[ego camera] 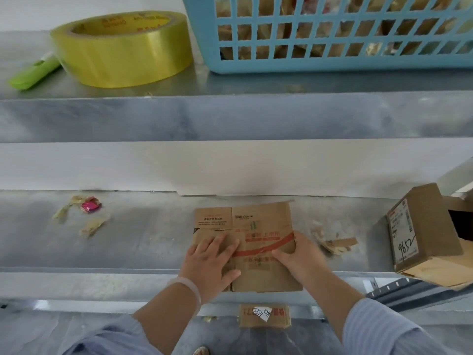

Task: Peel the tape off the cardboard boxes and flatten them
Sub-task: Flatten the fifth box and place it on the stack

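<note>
The metal shelf bears a flattened box, tape scraps and a labelled box.

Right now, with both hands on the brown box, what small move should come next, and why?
Probably slide the box off the shelf: it already lies flat under the left hand, the right hand holds its edge, and a second box lies flat below.

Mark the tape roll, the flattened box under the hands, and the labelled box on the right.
tape roll [122, 55], head view, yellow outer side.
flattened box [261, 226], head view, printed upper face.
labelled box [432, 221], head view, plain brown face.
</note>
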Available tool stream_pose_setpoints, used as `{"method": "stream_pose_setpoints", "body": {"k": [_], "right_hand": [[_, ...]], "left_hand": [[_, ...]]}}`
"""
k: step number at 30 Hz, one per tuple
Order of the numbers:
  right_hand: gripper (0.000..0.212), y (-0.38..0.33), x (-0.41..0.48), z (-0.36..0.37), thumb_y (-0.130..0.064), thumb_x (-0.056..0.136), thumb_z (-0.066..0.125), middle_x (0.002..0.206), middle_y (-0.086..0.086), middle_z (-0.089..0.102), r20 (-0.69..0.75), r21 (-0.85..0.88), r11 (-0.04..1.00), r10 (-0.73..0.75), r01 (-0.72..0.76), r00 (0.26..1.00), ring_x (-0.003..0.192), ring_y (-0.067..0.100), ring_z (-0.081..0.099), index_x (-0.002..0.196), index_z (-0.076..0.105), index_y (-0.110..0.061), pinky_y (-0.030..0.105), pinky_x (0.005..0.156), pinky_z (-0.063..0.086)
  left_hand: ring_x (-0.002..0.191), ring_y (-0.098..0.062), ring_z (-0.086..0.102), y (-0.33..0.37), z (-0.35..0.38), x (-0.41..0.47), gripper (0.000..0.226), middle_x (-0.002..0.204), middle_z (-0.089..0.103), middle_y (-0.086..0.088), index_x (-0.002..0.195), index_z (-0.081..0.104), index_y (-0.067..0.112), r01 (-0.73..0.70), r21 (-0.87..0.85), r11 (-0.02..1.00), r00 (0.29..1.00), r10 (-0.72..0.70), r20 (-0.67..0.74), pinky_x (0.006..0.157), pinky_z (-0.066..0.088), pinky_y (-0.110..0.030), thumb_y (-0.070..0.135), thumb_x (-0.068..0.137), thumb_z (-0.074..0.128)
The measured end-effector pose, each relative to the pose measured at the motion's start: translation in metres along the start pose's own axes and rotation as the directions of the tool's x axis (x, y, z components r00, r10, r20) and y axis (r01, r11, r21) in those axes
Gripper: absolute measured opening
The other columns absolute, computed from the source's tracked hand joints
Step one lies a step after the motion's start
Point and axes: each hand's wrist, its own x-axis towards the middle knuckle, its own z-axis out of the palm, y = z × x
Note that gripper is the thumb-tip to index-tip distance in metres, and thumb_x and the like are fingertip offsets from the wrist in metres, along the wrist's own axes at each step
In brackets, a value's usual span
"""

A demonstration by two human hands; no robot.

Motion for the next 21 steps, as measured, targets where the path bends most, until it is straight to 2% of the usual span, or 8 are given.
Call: {"method": "stream_pose_setpoints", "body": {"k": [2, 4, 6, 8, 9, 13, 18, 21], "right_hand": [[0.053, -0.002, 0.003, 0.004, -0.043, 0.083, 0.070, 0.113, -0.009, 0.056, -0.058, -0.214, 0.976, -0.054, 0.040, 0.997, 0.102, 0.011, 0.055, 0.128, 0.045, -0.030, 0.029, 0.083, 0.049], [0.070, 0.003, 0.008, 0.008, -0.052, 0.084, 0.062, 0.136, -0.001, 0.042, -0.055, -0.498, 0.858, -0.177, 0.127, 0.983, 0.127, 0.019, 0.041, 0.143, 0.030, -0.030, 0.037, 0.105, 0.040], [0.079, 0.005, 0.015, 0.012, -0.052, 0.086, 0.052, 0.158, -0.002, 0.012, 0.053, -0.632, 0.723, -0.319, 0.279, 0.946, 0.145, 0.022, 0.012, 0.152, 0.012, -0.034, 0.039, 0.119, 0.013], [0.079, 0.002, 0.024, 0.018, -0.048, 0.087, 0.044, 0.162, -0.007, -0.013, 0.179, -0.637, 0.650, -0.399, 0.415, 0.899, 0.148, 0.016, -0.012, 0.153, 0.001, -0.038, 0.033, 0.115, -0.012], [0.078, 0.000, 0.029, 0.022, -0.049, 0.087, 0.039, 0.161, -0.008, -0.018, 0.213, -0.638, 0.628, -0.412, 0.446, 0.886, 0.147, 0.014, -0.018, 0.153, -0.001, -0.038, 0.031, 0.111, -0.018], [0.079, -0.002, 0.047, 0.037, -0.067, 0.087, 0.019, 0.161, -0.005, -0.019, 0.205, -0.685, 0.589, -0.409, 0.428, 0.889, 0.146, 0.013, -0.023, 0.154, -0.007, -0.034, 0.035, 0.116, -0.018], [0.092, -0.007, 0.055, 0.056, -0.082, 0.077, 0.006, 0.163, 0.000, -0.010, 0.130, -0.732, 0.561, -0.442, 0.386, 0.888, 0.148, 0.018, -0.017, 0.154, -0.004, -0.033, 0.040, 0.118, -0.016], [0.093, -0.008, 0.057, 0.062, -0.083, 0.078, 0.007, 0.164, 0.003, -0.005, 0.096, -0.741, 0.560, -0.458, 0.371, 0.883, 0.149, 0.020, -0.014, 0.155, 0.000, -0.032, 0.041, 0.118, -0.015]], "left_hand": [[0.146, -0.021, 0.002, -0.004, 0.006, 0.005, 0.080, 0.159, 0.003, 0.007, 0.151, -0.006, 0.043, 0.021, 0.038, 0.999, 1.000, -0.022, 0.007, 0.119, 0.005, -0.043, 0.079, 0.081, 0.009], [0.144, -0.023, 0.002, -0.008, 0.008, 0.012, 0.088, 0.157, 0.007, 0.005, 0.151, -0.005, 0.043, 0.011, 0.064, 0.998, 1.000, -0.010, -0.016, 0.118, -0.002, -0.043, 0.084, 0.074, 0.007], [0.146, -0.025, -0.002, -0.013, 0.008, 0.019, 0.093, 0.156, 0.009, 0.003, 0.150, -0.001, 0.042, -0.017, 0.067, 0.998, 0.999, 0.019, -0.032, 0.119, -0.011, -0.042, 0.087, 0.070, 0.010], [0.147, -0.022, -0.009, -0.018, 0.009, 0.025, 0.096, 0.158, 0.002, 0.004, 0.150, -0.002, 0.043, -0.050, 0.053, 0.997, 0.998, 0.052, -0.037, 0.119, -0.014, -0.041, 0.091, 0.067, 0.010], [0.147, -0.020, -0.011, -0.021, 0.011, 0.028, 0.097, 0.159, -0.006, 0.005, 0.149, -0.005, 0.045, -0.054, 0.039, 0.998, 0.998, 0.056, -0.043, 0.118, -0.014, -0.040, 0.092, 0.066, 0.010], [0.146, -0.011, -0.015, -0.034, 0.013, 0.036, 0.105, 0.156, -0.029, 0.013, 0.149, -0.010, 0.047, -0.004, -0.035, 0.999, 0.997, 0.002, -0.071, 0.116, -0.016, -0.033, 0.097, 0.061, 0.016], [0.147, -0.014, -0.016, -0.044, 0.008, 0.056, 0.102, 0.160, -0.010, 0.010, 0.150, -0.015, 0.042, 0.044, -0.037, 0.998, 0.993, -0.047, -0.104, 0.119, -0.013, -0.040, 0.094, 0.066, 0.008], [0.146, -0.014, -0.020, -0.048, 0.010, 0.065, 0.105, 0.160, -0.014, 0.007, 0.151, -0.015, 0.039, 0.021, -0.022, 1.000, 0.993, -0.023, -0.112, 0.119, -0.014, -0.042, 0.095, 0.064, 0.003]]}}
